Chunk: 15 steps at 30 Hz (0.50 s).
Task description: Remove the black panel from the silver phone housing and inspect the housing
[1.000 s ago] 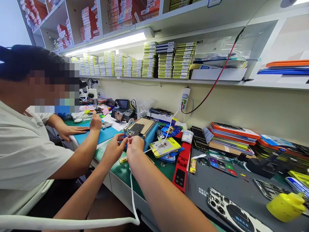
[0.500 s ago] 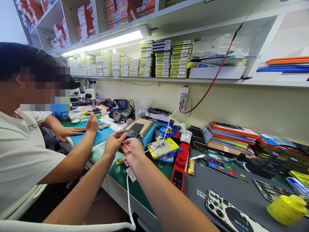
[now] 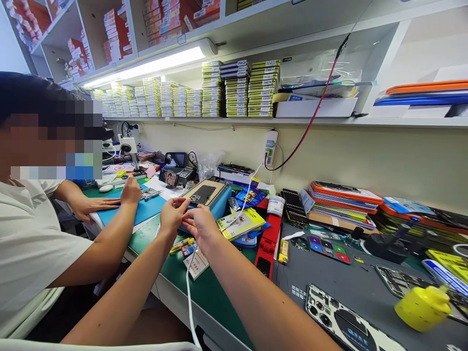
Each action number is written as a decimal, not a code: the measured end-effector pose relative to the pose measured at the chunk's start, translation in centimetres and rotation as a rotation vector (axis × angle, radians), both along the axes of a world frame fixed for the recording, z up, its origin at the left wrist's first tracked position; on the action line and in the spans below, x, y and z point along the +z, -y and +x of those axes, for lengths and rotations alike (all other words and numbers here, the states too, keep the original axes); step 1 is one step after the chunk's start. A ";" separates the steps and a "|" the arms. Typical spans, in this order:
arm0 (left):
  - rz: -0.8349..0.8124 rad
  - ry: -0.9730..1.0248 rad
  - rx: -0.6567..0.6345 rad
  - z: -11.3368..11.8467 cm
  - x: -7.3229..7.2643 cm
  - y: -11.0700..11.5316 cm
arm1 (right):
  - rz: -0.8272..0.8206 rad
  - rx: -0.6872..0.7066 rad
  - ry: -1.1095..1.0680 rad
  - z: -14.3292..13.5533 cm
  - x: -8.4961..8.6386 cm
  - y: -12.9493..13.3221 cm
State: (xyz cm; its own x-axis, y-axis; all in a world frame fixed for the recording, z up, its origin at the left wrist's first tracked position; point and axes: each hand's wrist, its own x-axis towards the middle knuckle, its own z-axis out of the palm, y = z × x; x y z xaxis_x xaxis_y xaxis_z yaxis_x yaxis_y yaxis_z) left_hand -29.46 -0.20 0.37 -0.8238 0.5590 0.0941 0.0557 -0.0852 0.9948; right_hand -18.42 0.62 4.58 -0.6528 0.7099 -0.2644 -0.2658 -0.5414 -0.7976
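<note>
Both hands met over the green mat [image 3: 204, 287] edge: left hand [image 3: 171, 214] and right hand [image 3: 199, 225] pinched w/ fingertips on a white cable [image 3: 188, 292] end, I judged. Light, limp, smooth; best gripped at the stiff plug, beside the blue fixture [image 3: 219, 204].

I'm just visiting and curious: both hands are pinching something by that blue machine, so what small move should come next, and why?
Probably easing the fingertips apart. The left hand and right hand meet over the white cable, just before the blue machine. What they pinch is too small to tell, so a slow move seems safest.
</note>
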 end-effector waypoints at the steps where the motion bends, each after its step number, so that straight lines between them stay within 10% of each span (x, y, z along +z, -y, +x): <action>1: 0.002 0.002 0.012 0.0 0.0 -0.1 | 0.017 0.007 0.010 0.0 0.1 -0.2; 15: -0.016 -0.100 0.137 0.0 -0.1 0.6 | 0.262 0.111 0.125 -0.6 0.0 -1.3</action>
State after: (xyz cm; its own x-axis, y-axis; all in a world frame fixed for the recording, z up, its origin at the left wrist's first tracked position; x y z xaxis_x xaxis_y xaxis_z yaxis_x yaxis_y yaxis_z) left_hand -29.50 -0.76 0.25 -0.8794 0.4439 0.1718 0.1648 -0.0545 0.9848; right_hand -19.00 1.89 4.62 -0.7045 0.6904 -0.1646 -0.1078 -0.3334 -0.9366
